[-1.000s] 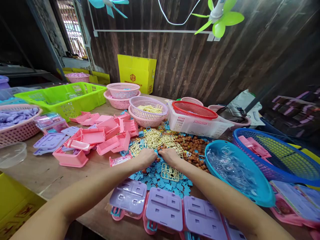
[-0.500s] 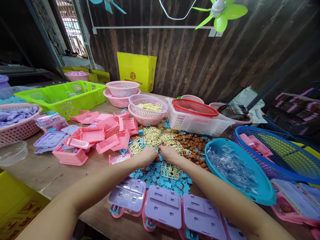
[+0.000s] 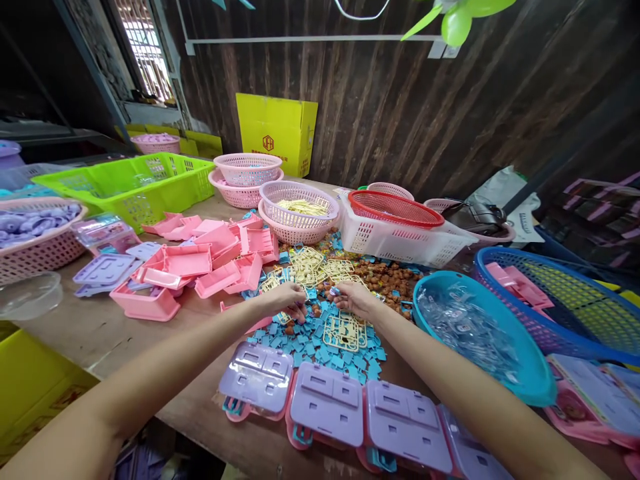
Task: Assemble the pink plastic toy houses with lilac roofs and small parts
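Observation:
My left hand [image 3: 291, 301] is over the pile, its fingers curled down above a cream plastic frame of small parts [image 3: 273, 283]; what they hold, if anything, is hidden. A short gap to the right, my right hand [image 3: 353, 298] pinches a small blue piece at its fingertips, too small to make out fully. Below the hands lie many flat blue plastic pieces [image 3: 320, 353] and another cream frame [image 3: 345, 332]. Small brown figures [image 3: 387, 283] are heaped beyond my right hand. A row of pink cases with purple lids [image 3: 326, 403] lines the near table edge.
Pink plastic trays [image 3: 187, 259] are heaped at left, before a green crate [image 3: 130, 193]. Baskets [image 3: 300, 230] and a white crate [image 3: 400, 240] stand behind. At right are a turquoise basin [image 3: 537, 380] with clear bags and a blue basket [image 3: 575, 333].
My hands were close together over the pile; now they are apart, the left drawn left and the right shifted right. The view has tilted slightly downward.

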A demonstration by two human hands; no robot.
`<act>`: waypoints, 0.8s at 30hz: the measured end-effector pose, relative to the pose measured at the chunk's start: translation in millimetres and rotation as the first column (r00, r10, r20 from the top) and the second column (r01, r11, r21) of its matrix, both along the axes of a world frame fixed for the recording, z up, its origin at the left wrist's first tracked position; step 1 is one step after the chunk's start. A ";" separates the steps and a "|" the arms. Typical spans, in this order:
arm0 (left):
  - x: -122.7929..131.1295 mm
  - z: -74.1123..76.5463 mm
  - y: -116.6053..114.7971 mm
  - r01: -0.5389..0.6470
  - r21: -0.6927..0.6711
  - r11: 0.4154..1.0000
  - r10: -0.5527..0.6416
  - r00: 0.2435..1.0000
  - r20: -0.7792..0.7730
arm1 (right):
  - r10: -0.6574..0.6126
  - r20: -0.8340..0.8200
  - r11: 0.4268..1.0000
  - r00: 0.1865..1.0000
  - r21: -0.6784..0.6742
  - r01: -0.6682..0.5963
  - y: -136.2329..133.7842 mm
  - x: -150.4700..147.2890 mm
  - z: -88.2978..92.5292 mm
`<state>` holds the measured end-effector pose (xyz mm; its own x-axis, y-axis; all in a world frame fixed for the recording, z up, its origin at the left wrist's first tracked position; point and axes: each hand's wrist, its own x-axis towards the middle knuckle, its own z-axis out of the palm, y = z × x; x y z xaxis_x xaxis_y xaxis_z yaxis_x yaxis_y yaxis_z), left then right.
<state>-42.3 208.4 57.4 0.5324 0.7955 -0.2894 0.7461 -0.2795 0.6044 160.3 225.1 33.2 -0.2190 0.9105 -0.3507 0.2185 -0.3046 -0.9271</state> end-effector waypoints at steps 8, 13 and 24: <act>5.0 -9.0 -14.9 0.147 0.245 0.958 -0.069 0.952 -0.299 | 0.022 0.486 0.958 0.874 0.240 -0.158 1.0 -18.2 10.1; 5.2 -6.5 -16.1 0.252 0.309 0.917 -0.120 0.914 -0.389 | 0.070 0.674 0.899 0.735 0.277 -0.340 -8.0 -25.1 15.2; 13.2 -16.3 -3.8 0.072 0.235 0.969 -0.036 0.988 -0.151 | 0.182 0.929 0.784 0.323 0.062 -0.618 -34.9 -49.1 13.3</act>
